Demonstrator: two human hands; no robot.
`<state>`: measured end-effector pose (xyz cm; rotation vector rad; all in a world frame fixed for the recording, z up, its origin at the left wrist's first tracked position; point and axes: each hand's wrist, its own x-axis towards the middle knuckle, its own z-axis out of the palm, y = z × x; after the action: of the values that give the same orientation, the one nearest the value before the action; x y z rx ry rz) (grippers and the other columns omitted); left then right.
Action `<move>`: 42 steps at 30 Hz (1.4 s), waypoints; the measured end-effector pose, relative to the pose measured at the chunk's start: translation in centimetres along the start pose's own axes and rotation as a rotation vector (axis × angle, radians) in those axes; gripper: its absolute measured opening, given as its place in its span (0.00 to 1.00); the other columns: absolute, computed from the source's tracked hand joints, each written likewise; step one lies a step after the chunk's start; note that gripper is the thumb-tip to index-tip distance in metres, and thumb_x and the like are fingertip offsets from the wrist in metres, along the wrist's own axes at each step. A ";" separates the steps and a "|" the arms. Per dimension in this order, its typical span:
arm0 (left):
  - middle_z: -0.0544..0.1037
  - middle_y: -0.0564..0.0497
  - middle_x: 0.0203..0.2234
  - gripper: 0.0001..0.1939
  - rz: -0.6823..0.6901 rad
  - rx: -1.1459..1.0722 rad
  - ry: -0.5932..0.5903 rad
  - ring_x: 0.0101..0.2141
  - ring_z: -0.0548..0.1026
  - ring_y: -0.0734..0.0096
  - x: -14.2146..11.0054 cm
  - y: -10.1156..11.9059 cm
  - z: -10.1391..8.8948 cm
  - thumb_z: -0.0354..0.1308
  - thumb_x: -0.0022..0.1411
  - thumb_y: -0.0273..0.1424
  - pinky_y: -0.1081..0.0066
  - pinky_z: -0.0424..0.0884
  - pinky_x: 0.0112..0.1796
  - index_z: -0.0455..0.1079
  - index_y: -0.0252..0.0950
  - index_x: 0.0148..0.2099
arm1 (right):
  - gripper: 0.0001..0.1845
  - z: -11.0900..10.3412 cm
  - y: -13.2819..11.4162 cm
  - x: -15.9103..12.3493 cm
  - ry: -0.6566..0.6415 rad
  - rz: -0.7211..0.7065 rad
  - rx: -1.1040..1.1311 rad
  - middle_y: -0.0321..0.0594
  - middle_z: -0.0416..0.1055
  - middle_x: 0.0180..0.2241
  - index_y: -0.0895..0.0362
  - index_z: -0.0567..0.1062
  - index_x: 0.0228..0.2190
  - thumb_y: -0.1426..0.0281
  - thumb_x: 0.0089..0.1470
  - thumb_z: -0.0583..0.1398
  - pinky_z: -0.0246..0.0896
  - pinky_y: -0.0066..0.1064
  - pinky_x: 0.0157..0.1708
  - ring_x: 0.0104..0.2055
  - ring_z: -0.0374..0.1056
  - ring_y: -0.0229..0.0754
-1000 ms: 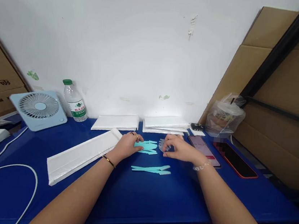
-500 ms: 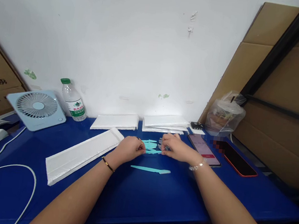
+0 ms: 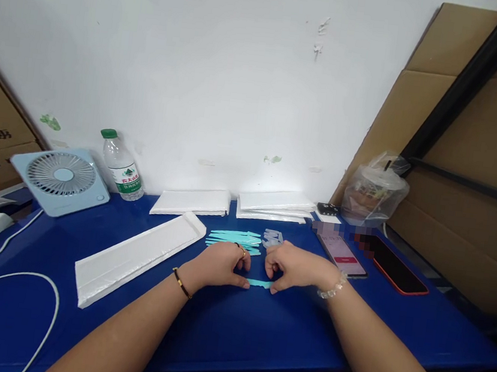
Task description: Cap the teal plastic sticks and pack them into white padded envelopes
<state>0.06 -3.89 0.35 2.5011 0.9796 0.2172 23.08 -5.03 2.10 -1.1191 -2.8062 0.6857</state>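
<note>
A turquoise eyebrow razor (image 3: 260,284) lies low over the blue table, with only its middle showing between my hands. My left hand (image 3: 223,264) is closed on its left end, thumb and fingers bent around it. At the other end my right hand (image 3: 297,267) pinches it between thumb and forefinger. Just beyond my left hand is a pile of several similar turquoise razors (image 3: 235,237), lying side by side. Small clear plastic caps (image 3: 272,236) lie right of that pile, partly hidden behind my right hand.
A white padded envelope (image 3: 135,259) lies left of my hands, and more envelopes (image 3: 276,202) are stacked against the wall. Two phones (image 3: 344,252) lie at right, near a bagged cup (image 3: 368,191). A fan (image 3: 63,178) and bottle (image 3: 124,168) stand at left.
Both hands have come nearer to me from the razor pile, onto the single razor that lay in front. The pile is now uncovered.
</note>
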 end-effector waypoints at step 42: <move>0.72 0.52 0.27 0.14 -0.210 -0.067 0.425 0.30 0.69 0.68 -0.4 -2.4 -2.1 0.43 0.65 0.38 0.73 0.59 0.29 0.66 0.37 0.36 | 0.18 1.7 1.5 3.2 0.744 0.104 1.006 0.39 0.74 0.26 0.58 0.71 0.32 0.55 0.50 0.61 0.66 0.30 0.27 0.25 0.73 0.39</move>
<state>-2.35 -1.89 1.13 2.3143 1.3641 0.7233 21.36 -2.64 -0.40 -0.9779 -1.4648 1.1668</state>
